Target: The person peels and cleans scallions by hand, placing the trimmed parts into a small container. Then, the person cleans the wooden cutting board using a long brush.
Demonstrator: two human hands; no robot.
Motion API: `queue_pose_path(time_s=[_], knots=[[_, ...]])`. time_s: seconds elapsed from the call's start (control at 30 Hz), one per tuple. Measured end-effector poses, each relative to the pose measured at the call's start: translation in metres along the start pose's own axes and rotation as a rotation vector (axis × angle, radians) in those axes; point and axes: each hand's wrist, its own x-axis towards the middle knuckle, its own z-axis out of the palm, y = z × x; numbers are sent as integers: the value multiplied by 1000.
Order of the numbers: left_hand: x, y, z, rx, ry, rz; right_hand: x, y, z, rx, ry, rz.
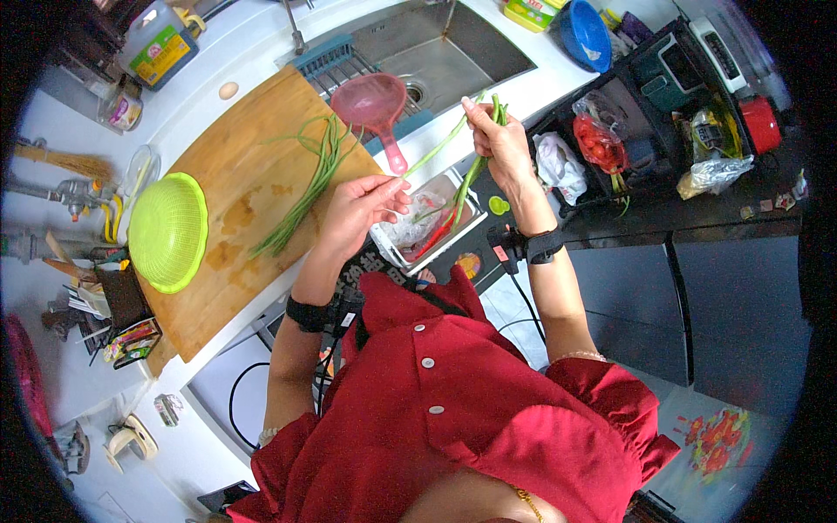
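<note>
My right hand (502, 140) grips a bunch of long green beans (465, 186) whose ends hang down over a white bin (450, 246). One thin green strand (437, 154) stretches across to my left hand (363, 209), which pinches its near end between thumb and fingers. More long green beans (307, 196) lie in a loose bundle on the wooden cutting board (255, 131), left of my left hand. Inside the bin, below both hands, are a clear plastic bag (418, 219) and something red, partly covered by the hanging beans.
A pink plastic ladle (369, 98) rests at the sink (458, 59), overlapping a drain rack (325, 59). On the board's left side leans a lime-green colander (169, 232). An egg (229, 90) lies behind the board. Bagged produce (598, 144) sits on the right-hand shelf.
</note>
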Motion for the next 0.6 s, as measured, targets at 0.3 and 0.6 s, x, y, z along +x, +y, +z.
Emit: queue_pose_path(time_s=[0.3, 0.6], knots=[[-7, -6, -13, -77, 5, -66, -3, 6, 13, 74, -44, 23], [-28, -57, -54, 505, 380, 224, -1, 19, 31, 65, -85, 67]])
